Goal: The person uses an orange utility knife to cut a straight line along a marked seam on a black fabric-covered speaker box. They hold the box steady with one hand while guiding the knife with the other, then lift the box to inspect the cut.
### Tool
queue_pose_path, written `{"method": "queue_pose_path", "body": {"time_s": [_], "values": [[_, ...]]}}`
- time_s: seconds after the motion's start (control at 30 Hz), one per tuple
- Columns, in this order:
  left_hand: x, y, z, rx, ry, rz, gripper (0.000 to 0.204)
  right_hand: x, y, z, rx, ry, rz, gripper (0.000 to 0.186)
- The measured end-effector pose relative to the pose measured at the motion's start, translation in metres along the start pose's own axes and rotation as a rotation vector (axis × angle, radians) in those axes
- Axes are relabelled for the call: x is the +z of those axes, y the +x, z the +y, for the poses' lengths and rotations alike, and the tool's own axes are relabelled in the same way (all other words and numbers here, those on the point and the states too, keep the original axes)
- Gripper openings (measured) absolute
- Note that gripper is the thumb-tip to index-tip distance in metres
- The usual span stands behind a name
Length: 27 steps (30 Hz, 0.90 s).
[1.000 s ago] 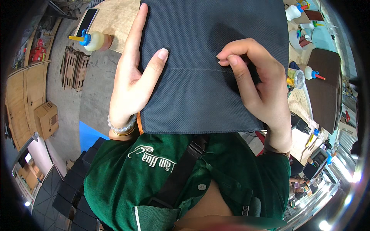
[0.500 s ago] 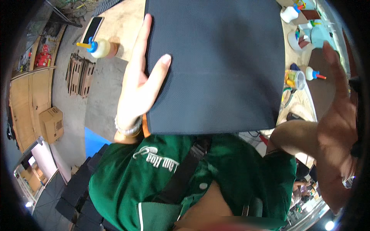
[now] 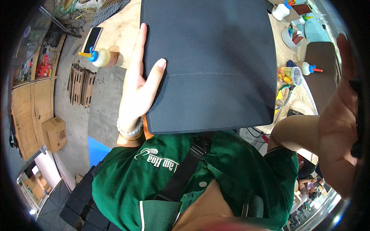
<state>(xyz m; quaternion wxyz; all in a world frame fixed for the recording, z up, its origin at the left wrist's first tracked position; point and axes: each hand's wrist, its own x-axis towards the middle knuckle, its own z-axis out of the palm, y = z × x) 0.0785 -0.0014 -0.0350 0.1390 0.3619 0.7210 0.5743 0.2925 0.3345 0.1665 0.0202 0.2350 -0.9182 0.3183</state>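
Observation:
A large dark grey panel with a fine woven texture fills the middle of the view, its near edge close to my chest. A faint pale line runs across its face. Along its left side lies my left hand, fingers stretched along the edge and the thumb resting on the top face. A beaded bracelet circles that wrist. My right hand is raised at the far right, away from the panel, palm showing and a finger stretched upward. Dark shapes at the picture's rim hide part of it.
On the wooden table are a phone and a blue-capped bottle at left. To the right are a clear jar, a white red-tipped bottle and a white tub. Flat brown pieces lie stacked on the floor.
The view has shifted slightly, and the panel sits a little further left in it. My left hand stays at the panel's left edge. My right hand remains raised, somewhat closer to the rim.

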Motion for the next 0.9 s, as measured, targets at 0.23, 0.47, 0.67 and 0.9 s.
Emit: {"method": "queue_pose_path", "body": {"time_s": [0.23, 0.47, 0.67, 0.9], "values": [[0.002, 0.002, 0.001, 0.014, 0.018, 0.011, 0.068, 0.019, -0.001, -0.011, 0.022, 0.112, 0.247, 0.073], [0.001, -0.001, 0.0, -0.02, -0.026, 0.006, 0.07, 0.028, 0.004, -0.028, -0.02, 0.236, 0.48, 0.066], [0.0, -0.002, -0.011, 0.026, 0.063, 0.025, 0.072, 0.03, 0.005, -0.056, -0.102, 0.299, 0.603, 0.06], [-0.001, -0.002, -0.02, 0.072, 0.062, 0.011, 0.07, 0.034, 0.003, -0.085, -0.149, 0.388, 0.668, 0.053]]}}
